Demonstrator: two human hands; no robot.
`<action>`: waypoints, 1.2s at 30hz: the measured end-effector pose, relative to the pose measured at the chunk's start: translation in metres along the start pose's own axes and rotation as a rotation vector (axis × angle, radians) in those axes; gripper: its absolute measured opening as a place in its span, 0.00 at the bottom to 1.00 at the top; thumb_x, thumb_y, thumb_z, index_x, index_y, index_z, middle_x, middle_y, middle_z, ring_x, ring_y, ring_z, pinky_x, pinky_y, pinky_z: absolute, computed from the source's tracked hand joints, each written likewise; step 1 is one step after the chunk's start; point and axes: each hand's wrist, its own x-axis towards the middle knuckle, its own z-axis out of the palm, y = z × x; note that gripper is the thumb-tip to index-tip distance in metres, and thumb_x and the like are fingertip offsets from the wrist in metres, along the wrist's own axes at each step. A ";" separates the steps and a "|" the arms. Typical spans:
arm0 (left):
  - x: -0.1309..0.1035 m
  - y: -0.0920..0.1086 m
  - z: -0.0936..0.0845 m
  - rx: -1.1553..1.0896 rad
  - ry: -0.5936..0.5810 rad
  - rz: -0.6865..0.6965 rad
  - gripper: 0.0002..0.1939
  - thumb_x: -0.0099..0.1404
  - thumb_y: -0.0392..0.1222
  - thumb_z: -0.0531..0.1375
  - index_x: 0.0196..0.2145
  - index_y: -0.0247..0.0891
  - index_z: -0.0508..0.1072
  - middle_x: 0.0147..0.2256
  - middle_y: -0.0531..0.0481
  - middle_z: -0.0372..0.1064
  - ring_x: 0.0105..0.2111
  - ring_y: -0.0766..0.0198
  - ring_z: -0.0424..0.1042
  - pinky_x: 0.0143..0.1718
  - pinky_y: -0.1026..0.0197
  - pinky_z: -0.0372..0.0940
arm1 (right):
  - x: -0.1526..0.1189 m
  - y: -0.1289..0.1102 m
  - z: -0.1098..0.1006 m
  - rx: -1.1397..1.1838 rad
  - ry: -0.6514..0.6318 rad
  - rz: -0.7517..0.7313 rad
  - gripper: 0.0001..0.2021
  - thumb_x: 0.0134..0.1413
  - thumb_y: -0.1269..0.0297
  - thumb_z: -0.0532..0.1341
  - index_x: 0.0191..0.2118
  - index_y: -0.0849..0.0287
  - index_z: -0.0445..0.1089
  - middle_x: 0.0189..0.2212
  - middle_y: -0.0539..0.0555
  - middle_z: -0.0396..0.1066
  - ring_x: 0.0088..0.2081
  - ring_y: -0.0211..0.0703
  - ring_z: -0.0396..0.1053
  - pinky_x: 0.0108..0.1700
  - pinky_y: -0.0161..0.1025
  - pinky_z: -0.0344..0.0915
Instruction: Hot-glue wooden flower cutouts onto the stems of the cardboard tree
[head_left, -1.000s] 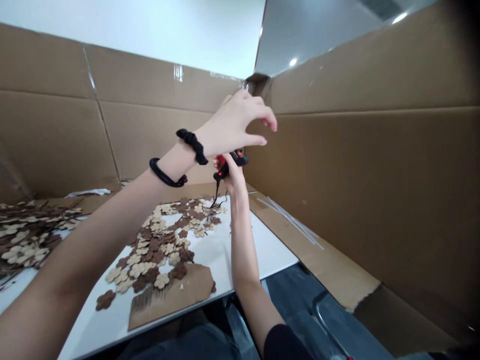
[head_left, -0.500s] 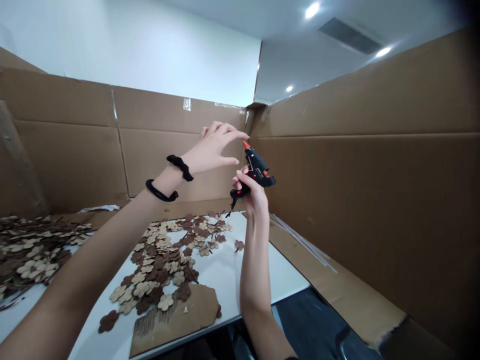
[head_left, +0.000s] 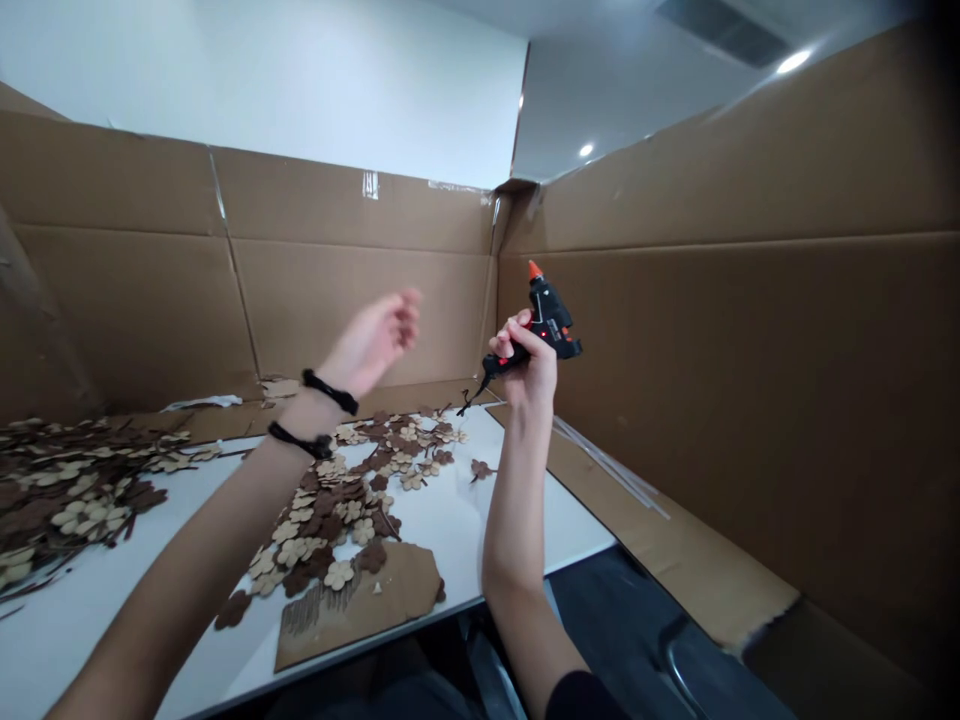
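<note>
My right hand (head_left: 531, 362) is wrapped round the grip of a black glue gun (head_left: 551, 318), holding it up with its orange nozzle pointing upward. A small red light glows on its side, and a dark cord hangs from the bottom of its grip. My left hand (head_left: 379, 340) is in the air to the left, apart from the gun. It is blurred, its fingers loosely bent, and I see nothing in it. Two black bands circle that wrist. Below lies a heap of brown and cream flower-shaped pieces (head_left: 322, 520) on a white tabletop (head_left: 469, 530).
A torn cardboard sheet (head_left: 375, 610) with rows of thin dark strands lies at the front edge. More flower pieces (head_left: 82, 500) are piled at left. Clear sticks (head_left: 611, 465) rest on cardboard at right. Tall cardboard walls (head_left: 720, 390) stand behind and to the right.
My left hand has moved away from the glue gun's nozzle, down and to the left, its fingers bending. The glue gun in my right hand has shifted slightly right and points more upright.
</note>
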 end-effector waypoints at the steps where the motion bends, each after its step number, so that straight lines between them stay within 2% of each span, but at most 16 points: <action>1: -0.008 -0.021 0.004 0.098 -0.080 -0.134 0.06 0.64 0.37 0.56 0.35 0.34 0.72 0.29 0.50 0.67 0.28 0.69 0.66 0.32 0.64 0.61 | 0.000 0.001 0.001 -0.019 -0.001 -0.002 0.11 0.38 0.72 0.64 0.27 0.57 0.60 0.20 0.42 0.55 0.18 0.26 0.54 0.23 0.30 0.56; 4: -0.030 -0.074 0.014 0.218 -0.250 -0.347 0.09 0.64 0.42 0.57 0.38 0.33 0.71 0.36 0.45 0.70 0.32 0.66 0.69 0.34 0.62 0.62 | 0.000 0.004 0.003 -0.067 -0.026 -0.005 0.11 0.39 0.71 0.65 0.27 0.56 0.60 0.19 0.42 0.56 0.18 0.26 0.55 0.25 0.30 0.58; 6: -0.040 -0.090 0.019 0.287 -0.268 -0.340 0.11 0.66 0.45 0.55 0.40 0.35 0.70 0.38 0.45 0.70 0.33 0.66 0.69 0.35 0.61 0.62 | -0.001 0.006 0.004 -0.115 -0.046 0.001 0.11 0.41 0.69 0.65 0.28 0.56 0.60 0.19 0.42 0.58 0.19 0.27 0.56 0.25 0.30 0.59; 7: -0.043 -0.091 0.020 0.359 -0.252 -0.283 0.12 0.66 0.46 0.53 0.40 0.36 0.70 0.38 0.46 0.70 0.33 0.66 0.69 0.34 0.62 0.62 | -0.002 0.006 0.004 -0.153 -0.051 0.004 0.11 0.42 0.68 0.65 0.29 0.56 0.60 0.20 0.43 0.60 0.20 0.28 0.58 0.26 0.31 0.59; 11: -0.045 -0.065 0.020 0.703 -0.137 0.069 0.10 0.66 0.46 0.54 0.40 0.38 0.68 0.33 0.51 0.67 0.31 0.67 0.65 0.33 0.63 0.59 | -0.006 0.005 0.008 -0.341 -0.066 -0.022 0.09 0.44 0.64 0.65 0.31 0.55 0.64 0.27 0.47 0.67 0.30 0.34 0.67 0.36 0.34 0.65; 13: -0.046 -0.049 0.019 0.798 -0.101 0.160 0.10 0.65 0.47 0.55 0.40 0.38 0.68 0.33 0.52 0.67 0.31 0.67 0.64 0.33 0.63 0.58 | -0.009 0.003 0.010 -0.411 -0.105 -0.037 0.10 0.46 0.60 0.65 0.31 0.56 0.65 0.30 0.49 0.68 0.34 0.36 0.68 0.42 0.37 0.66; 17: -0.050 -0.030 0.014 0.880 -0.074 0.205 0.11 0.65 0.48 0.56 0.40 0.39 0.68 0.34 0.52 0.67 0.32 0.67 0.64 0.33 0.63 0.57 | -0.014 0.000 0.014 -0.461 -0.223 -0.010 0.11 0.48 0.55 0.65 0.32 0.56 0.67 0.33 0.51 0.70 0.35 0.38 0.68 0.45 0.40 0.66; 21: -0.053 -0.036 0.005 0.847 -0.014 0.204 0.10 0.67 0.46 0.53 0.39 0.39 0.69 0.33 0.51 0.67 0.33 0.66 0.65 0.34 0.63 0.58 | -0.017 0.001 0.020 -0.422 -0.239 -0.012 0.10 0.49 0.56 0.65 0.32 0.56 0.66 0.32 0.50 0.70 0.35 0.37 0.68 0.45 0.40 0.66; 24: -0.052 -0.058 -0.006 0.785 0.008 0.121 0.10 0.67 0.45 0.53 0.39 0.39 0.70 0.32 0.51 0.68 0.31 0.66 0.65 0.33 0.64 0.58 | -0.018 0.004 0.022 -0.392 -0.235 -0.005 0.09 0.49 0.57 0.64 0.31 0.56 0.67 0.32 0.50 0.71 0.35 0.36 0.68 0.45 0.39 0.66; 27: -0.051 -0.090 -0.018 0.679 0.029 -0.024 0.10 0.64 0.46 0.56 0.38 0.38 0.70 0.35 0.49 0.69 0.34 0.64 0.66 0.36 0.64 0.59 | -0.017 0.005 0.022 -0.392 -0.228 0.005 0.09 0.49 0.58 0.65 0.30 0.56 0.67 0.31 0.50 0.71 0.34 0.36 0.68 0.45 0.38 0.65; 29: -0.052 -0.110 -0.024 0.520 0.019 -0.200 0.12 0.64 0.49 0.57 0.39 0.37 0.70 0.38 0.47 0.69 0.38 0.63 0.67 0.38 0.63 0.60 | -0.016 0.005 0.022 -0.394 -0.224 0.003 0.10 0.48 0.58 0.65 0.30 0.56 0.66 0.31 0.50 0.70 0.34 0.35 0.68 0.44 0.38 0.65; 31: -0.055 -0.123 -0.025 0.248 -0.095 -0.463 0.17 0.65 0.54 0.54 0.40 0.36 0.69 0.38 0.45 0.68 0.36 0.63 0.68 0.38 0.62 0.62 | -0.016 0.005 0.021 -0.390 -0.227 -0.001 0.10 0.48 0.58 0.65 0.29 0.57 0.66 0.30 0.50 0.70 0.34 0.35 0.68 0.44 0.37 0.65; 33: -0.057 -0.125 -0.023 -0.043 -0.231 -0.656 0.20 0.67 0.56 0.50 0.37 0.35 0.69 0.30 0.48 0.66 0.27 0.66 0.66 0.31 0.63 0.62 | -0.015 0.005 0.020 -0.380 -0.230 -0.007 0.09 0.49 0.59 0.65 0.29 0.57 0.66 0.30 0.50 0.70 0.33 0.35 0.67 0.43 0.37 0.65; 34: -0.058 -0.120 -0.020 -0.149 -0.264 -0.681 0.19 0.67 0.54 0.50 0.34 0.35 0.69 0.24 0.52 0.61 0.22 0.69 0.62 0.26 0.65 0.60 | -0.015 0.006 0.019 -0.373 -0.233 -0.009 0.08 0.49 0.60 0.65 0.30 0.57 0.66 0.30 0.50 0.70 0.33 0.34 0.67 0.43 0.37 0.65; 36: -0.058 -0.099 -0.011 -0.246 -0.240 -0.591 0.17 0.67 0.49 0.52 0.26 0.35 0.65 0.18 0.58 0.49 0.16 0.73 0.53 0.20 0.68 0.54 | -0.013 0.007 0.017 -0.358 -0.233 -0.013 0.08 0.50 0.60 0.65 0.30 0.56 0.66 0.30 0.50 0.70 0.32 0.34 0.67 0.42 0.37 0.65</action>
